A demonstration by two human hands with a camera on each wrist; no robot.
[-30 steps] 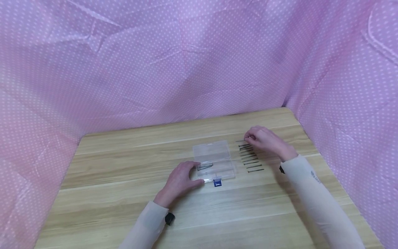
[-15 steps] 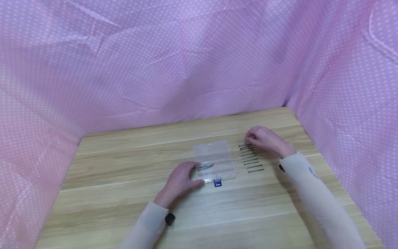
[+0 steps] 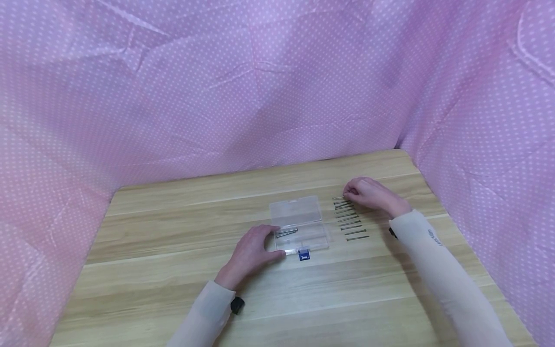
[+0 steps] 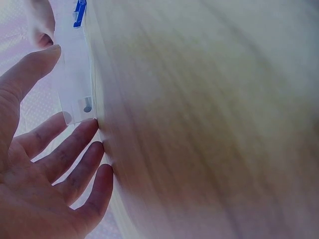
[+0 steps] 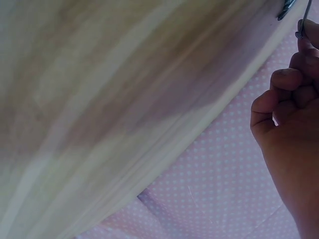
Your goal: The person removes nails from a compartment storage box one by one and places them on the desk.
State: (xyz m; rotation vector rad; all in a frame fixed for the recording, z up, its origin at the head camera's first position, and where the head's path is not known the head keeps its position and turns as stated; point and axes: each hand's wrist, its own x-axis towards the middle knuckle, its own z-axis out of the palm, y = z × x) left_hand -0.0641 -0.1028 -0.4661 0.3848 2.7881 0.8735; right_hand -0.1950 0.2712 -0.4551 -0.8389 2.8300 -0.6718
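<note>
A clear plastic box [image 3: 305,238] lies with its lid [image 3: 296,211] folded back on the table, a few nails [image 3: 286,233] inside at its left end. My left hand [image 3: 250,253] rests at that end, thumb at the front edge and index finger at the back corner; the left wrist view shows its fingers spread, fingertips at the table. With thumb and index finger, my right hand [image 3: 370,195] pinches a thin metal nail [image 3: 337,198], mostly hidden behind the fingers in the head view. Directly below it runs a column of several nails [image 3: 348,221], lying side by side.
A blue label [image 3: 304,254] hangs at the box's front edge. The wooden table [image 3: 173,289] is enclosed by pink dotted cloth [image 3: 256,96] at the back and sides. The column of nails lies just right of the box.
My right hand has shifted slightly to the right and down, and the pinched nail has moved right with it, more in line with the column. The left hand and box stay put.
</note>
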